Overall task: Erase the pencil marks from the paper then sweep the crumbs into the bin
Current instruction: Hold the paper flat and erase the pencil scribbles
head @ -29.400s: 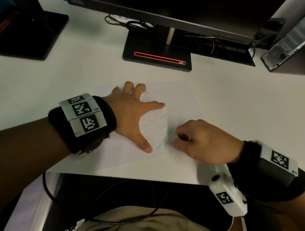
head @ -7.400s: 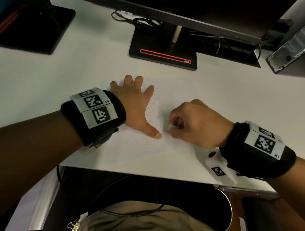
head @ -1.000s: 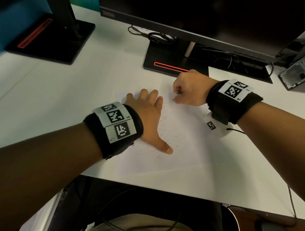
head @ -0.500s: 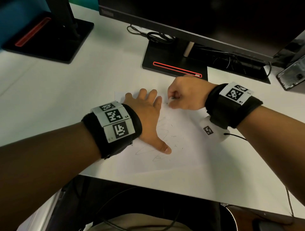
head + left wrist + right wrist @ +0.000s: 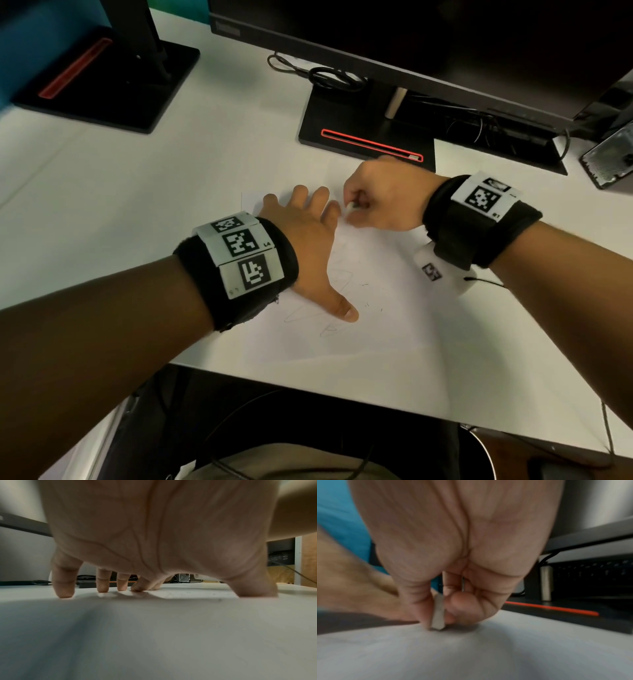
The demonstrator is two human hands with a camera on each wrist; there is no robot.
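1. Since half a second ago, the right hand (image 5: 383, 195) has slid a little toward the left hand (image 5: 308, 246), and the eraser (image 5: 351, 206) now pokes out near the left fingertips.
2. Far left of the paper (image 5: 376, 325) sits a black stand (image 5: 113, 92) with a red stripe, on the white desk (image 5: 137, 192).
3. The left hand lies flat on the paper's left part, with fingers (image 5: 63, 582) spread wide and straight. Its tips and thumb press down on the sheet.
4. Faint pencil marks (image 5: 308, 313) show on the paper, right by the left thumb.
5. Tiny dark crumbs (image 5: 371, 303) lie on the paper, a bit right of the thumb.
6. The right hand is at the paper's far edge, just right of the left fingers. It is curled, and thumb and finger pinch the eraser (image 5: 438, 614). The eraser's bottom end touches the paper.
7. Behind the paper stands a second stand (image 5: 359, 137) with a red stripe, under a dark screen (image 5: 411, 37).
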